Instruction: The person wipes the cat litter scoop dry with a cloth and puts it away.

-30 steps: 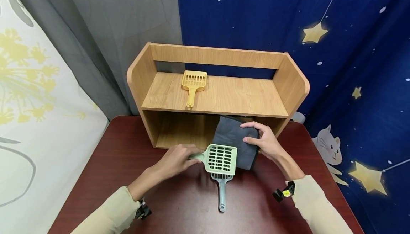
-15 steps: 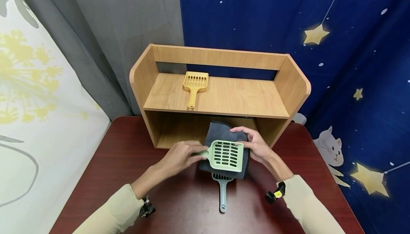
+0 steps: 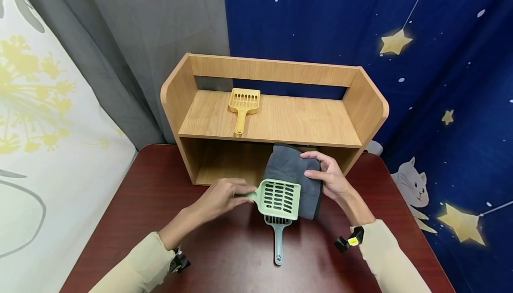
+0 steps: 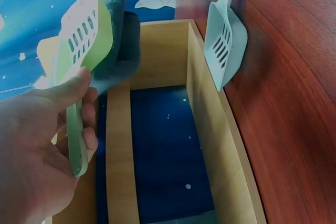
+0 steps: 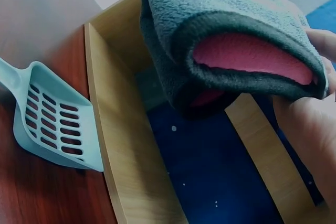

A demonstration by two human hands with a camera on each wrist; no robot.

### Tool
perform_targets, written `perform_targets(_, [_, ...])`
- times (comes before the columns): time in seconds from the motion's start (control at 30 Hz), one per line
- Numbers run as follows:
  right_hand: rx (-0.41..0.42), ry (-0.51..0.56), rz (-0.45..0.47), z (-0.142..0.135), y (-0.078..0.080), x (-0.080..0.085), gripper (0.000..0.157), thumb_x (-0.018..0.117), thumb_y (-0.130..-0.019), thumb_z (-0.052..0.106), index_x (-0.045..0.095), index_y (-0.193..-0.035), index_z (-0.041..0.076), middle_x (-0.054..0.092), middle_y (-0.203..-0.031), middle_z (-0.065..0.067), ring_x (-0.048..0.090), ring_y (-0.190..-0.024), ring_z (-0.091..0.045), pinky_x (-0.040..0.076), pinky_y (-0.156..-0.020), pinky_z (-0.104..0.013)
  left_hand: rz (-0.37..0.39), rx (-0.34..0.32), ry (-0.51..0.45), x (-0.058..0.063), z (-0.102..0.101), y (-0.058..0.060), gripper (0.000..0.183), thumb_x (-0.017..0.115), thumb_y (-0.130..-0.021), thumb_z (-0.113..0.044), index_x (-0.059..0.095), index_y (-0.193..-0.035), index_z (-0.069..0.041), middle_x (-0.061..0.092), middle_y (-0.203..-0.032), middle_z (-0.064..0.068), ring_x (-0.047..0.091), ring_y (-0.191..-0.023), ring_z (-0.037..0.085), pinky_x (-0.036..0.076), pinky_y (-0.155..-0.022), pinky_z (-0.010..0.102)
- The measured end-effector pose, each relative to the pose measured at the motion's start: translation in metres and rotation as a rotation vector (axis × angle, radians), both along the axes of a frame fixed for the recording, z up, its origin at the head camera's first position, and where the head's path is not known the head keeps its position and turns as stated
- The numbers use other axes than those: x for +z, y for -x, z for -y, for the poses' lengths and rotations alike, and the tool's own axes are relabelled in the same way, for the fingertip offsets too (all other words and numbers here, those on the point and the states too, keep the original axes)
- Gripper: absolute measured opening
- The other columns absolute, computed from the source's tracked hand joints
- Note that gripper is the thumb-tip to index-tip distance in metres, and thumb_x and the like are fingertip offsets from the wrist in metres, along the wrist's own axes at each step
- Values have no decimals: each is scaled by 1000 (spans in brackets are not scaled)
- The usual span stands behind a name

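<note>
1. Here's the left hand (image 3: 224, 196), thumb and fingers closed in a pinch round the handle of a pale green plastic scoop with a slotted square head (image 3: 274, 199); the scoop is up above the table, its head pointing toward the right hand.
2. Over to the right hand (image 3: 330, 177); fingers and thumb curl round the edge of a folded, dark grey fleecy cloth (image 3: 286, 164), and the right wrist view catches pink inside its folds.
3. Scoop and cloth overlap in the head view, the scoop in front; whether they touch, I cannot tell.
4. Below them, a grey-blue plastic slotted scoop (image 3: 278, 238) lies on the dark red-brown table (image 3: 220, 257), its head partly hidden by the green one; its handle points toward the person.
5. Behind all this stands a light wooden two-level shelf unit (image 3: 298, 117); on its upper board, left of centre, lies a yellow plastic slotted scoop (image 3: 241, 114), handle toward the front edge.
</note>
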State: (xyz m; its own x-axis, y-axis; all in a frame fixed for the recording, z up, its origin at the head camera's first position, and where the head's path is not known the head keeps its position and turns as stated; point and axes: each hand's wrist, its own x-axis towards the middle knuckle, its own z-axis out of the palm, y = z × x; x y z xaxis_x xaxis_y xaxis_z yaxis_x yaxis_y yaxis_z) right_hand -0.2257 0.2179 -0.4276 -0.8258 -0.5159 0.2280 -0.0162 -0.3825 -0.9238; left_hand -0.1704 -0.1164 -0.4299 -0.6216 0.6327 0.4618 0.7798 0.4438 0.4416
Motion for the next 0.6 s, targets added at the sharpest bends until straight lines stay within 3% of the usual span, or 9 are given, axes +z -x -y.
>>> perform_targets(0.17, [37,38,-27,7,-3,-2,45,53,-86,-20,57,-126,1,60,-119,-13,65,-103,-24,57,-79,-37,-11,-36,-3,1,0,-1,35,76,-85,-19,71,-120,-15,69,-99,-10,61,-85,-1,51,-71,18])
perform_targets(0.37, [80,-87,-110,17,-9,-7,39,60,-86,-15,56,-124,-4,64,-115,-15,65,-102,-22,55,-83,-34,-73,-46,10,9,-4,-3,33,75,-86,-22,73,-118,-15,70,-101,-10,63,-90,-1,52,-74,19])
perform_targets(0.6, [54,-67,-134,14,-9,5,39,59,-85,-18,58,-122,-5,65,-113,-17,66,-102,-25,56,-81,-38,-25,-46,-44,5,-2,-4,34,78,-83,-15,73,-117,-12,71,-102,-8,64,-88,0,52,-73,17])
